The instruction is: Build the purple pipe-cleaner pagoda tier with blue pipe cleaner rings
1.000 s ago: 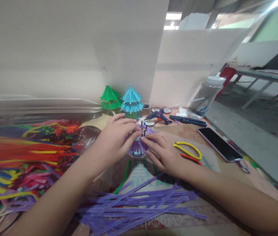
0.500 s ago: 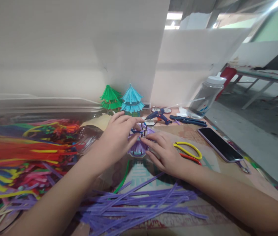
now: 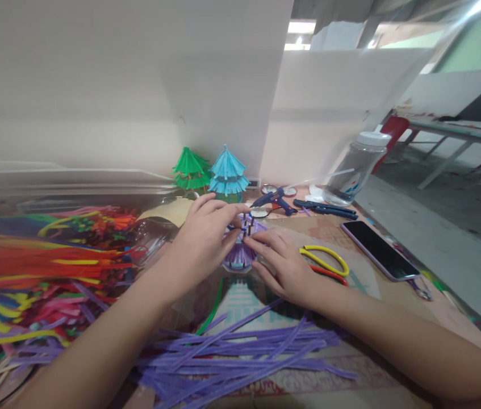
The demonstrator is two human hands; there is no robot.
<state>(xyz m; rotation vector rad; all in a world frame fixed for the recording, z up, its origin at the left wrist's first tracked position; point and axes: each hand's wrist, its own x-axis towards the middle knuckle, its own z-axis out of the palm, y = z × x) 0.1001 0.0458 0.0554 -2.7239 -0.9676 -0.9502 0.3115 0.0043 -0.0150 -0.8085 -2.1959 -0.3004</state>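
Between my hands stands a small purple pipe-cleaner model [image 3: 240, 257] with a tiered skirt and short dark posts on top. My left hand [image 3: 210, 227] reaches over its upper left side, thumb and forefinger closed around a small blue piece that the fingers mostly hide. From the right, my right hand [image 3: 280, 261] rests its fingertips against the model's side and holds it steady. Directly behind are a finished-looking blue tiered pipe-cleaner model [image 3: 228, 170] and a green one [image 3: 190, 167]. Purple pipe cleaners [image 3: 240, 358] lie loose in front of my hands.
Bundles of coloured pipe cleaners [image 3: 44, 261] fill the left side. At the back right are a glue gun [image 3: 275, 200], dark-handled pliers [image 3: 325, 209] and a water bottle [image 3: 357, 167]. Scissors with yellow and red handles [image 3: 325, 262] and a phone [image 3: 379, 250] lie to the right.
Almost nothing differs. The fingers of my left hand shift slightly at the top of the purple model, and less of the blue piece shows. My right hand stays in place.
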